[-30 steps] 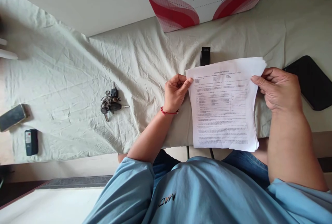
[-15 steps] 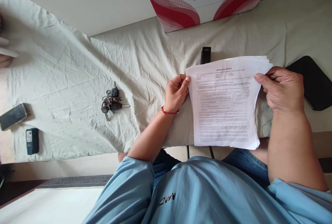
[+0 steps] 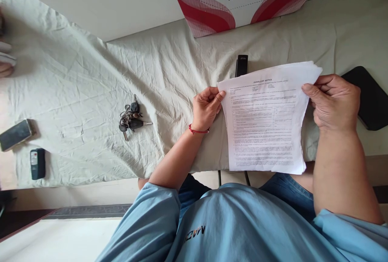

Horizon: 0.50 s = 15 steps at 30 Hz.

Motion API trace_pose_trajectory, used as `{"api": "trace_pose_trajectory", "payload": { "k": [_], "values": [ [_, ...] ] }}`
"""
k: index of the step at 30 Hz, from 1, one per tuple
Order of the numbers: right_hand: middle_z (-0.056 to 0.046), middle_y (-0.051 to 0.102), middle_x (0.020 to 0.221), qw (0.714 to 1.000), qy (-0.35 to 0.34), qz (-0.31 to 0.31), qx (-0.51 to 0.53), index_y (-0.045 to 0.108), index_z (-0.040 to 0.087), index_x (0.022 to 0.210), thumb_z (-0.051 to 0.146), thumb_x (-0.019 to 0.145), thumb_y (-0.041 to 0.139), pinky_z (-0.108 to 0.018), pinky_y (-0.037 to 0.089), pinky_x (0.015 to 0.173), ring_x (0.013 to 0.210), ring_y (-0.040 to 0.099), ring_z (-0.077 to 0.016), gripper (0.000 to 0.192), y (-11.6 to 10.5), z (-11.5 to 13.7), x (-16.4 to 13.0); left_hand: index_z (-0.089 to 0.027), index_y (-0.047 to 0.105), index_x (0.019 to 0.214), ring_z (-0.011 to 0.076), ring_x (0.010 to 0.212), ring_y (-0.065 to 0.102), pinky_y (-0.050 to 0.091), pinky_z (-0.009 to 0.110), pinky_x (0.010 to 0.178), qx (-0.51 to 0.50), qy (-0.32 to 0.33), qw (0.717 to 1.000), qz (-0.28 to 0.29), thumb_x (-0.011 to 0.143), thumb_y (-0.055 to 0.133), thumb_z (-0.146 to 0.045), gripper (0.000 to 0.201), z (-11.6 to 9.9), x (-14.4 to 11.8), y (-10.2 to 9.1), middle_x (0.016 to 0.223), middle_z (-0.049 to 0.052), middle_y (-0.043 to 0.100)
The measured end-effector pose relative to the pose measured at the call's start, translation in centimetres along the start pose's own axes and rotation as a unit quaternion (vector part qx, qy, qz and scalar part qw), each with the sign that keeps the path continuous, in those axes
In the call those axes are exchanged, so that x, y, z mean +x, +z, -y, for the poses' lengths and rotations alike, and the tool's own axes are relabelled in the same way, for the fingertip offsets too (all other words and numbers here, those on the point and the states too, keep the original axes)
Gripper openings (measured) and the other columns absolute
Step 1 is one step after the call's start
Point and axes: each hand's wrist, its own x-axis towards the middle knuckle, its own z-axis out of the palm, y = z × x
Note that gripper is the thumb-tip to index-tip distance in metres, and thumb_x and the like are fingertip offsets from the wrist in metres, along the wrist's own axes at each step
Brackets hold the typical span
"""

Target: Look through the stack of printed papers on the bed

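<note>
You hold a thin stack of white printed paper sheets (image 3: 263, 120) upright over the near edge of the worktop (image 3: 91, 92), which is draped in a wrinkled pale cloth, and your lap shows just below the stack. Your left hand (image 3: 206, 108) pinches the stack's upper left corner, thumb in front and fingers behind; your right hand (image 3: 335, 100) closes its grip on the upper right edge, where the sheets fan slightly apart. The stack looks light and floppy: it will likely sag or curl if held by one corner only, and loose sheets can slide against each other, so a hold on both side edges near the top suits it, with enough pinch to keep the pages together but not crease them. Behind the stack, a small black stapler-like object (image 3: 241, 64) lies on the cloth. A bunch of keys (image 3: 131, 117) lies well apart, to the left. A flat black case (image 3: 371, 98) lies by the right edge.
</note>
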Motion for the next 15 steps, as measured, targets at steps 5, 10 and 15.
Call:
{"api": "trace_pose_trajectory", "payload": {
  "k": [5, 10, 15],
  "values": [
    [0.004, 0.064, 0.059, 0.999, -0.021, -0.013, -0.023, 0.082, 0.023, 0.077, 0.074, 0.045, 0.119, -0.030, 0.028, 0.049, 0.052, 0.042, -0.0089, 0.070, -0.24, -0.32, 0.17, -0.022, 0.075, 0.080, 0.0035, 0.039, 0.039, 0.028, 0.023, 0.038, -0.012, -0.011, 0.999, 0.028, 0.082, 0.105, -0.079, 0.064, -0.09, -0.20, -0.12, 0.057, -0.008, 0.059],
    [0.005, 0.062, 0.057, 0.999, -0.025, -0.010, -0.026, 0.085, 0.022, 0.079, 0.075, 0.047, 0.118, -0.030, 0.025, 0.047, 0.051, 0.043, -0.0089, 0.070, -0.28, -0.28, 0.07, -0.022, 0.080, 0.084, 0.0042, 0.039, 0.048, 0.031, 0.021, 0.038, -0.016, -0.004, 1.000, 0.024, 0.083, 0.105, -0.078, 0.061, 0.24, -0.08, -0.33, 0.058, -0.007, 0.063],
    [0.004, 0.065, 0.059, 0.999, -0.030, -0.021, -0.034, 0.085, 0.024, 0.078, 0.071, 0.050, 0.117, -0.030, 0.026, 0.047, 0.051, 0.043, -0.0092, 0.064, -0.03, -0.22, -0.04, -0.021, 0.081, 0.086, 0.0052, 0.039, 0.053, 0.035, 0.020, 0.039, -0.024, -0.016, 0.999, 0.025, 0.081, 0.106, -0.078, 0.062, 0.41, 0.03, -0.42, 0.057, -0.007, 0.065]
  ]
}}
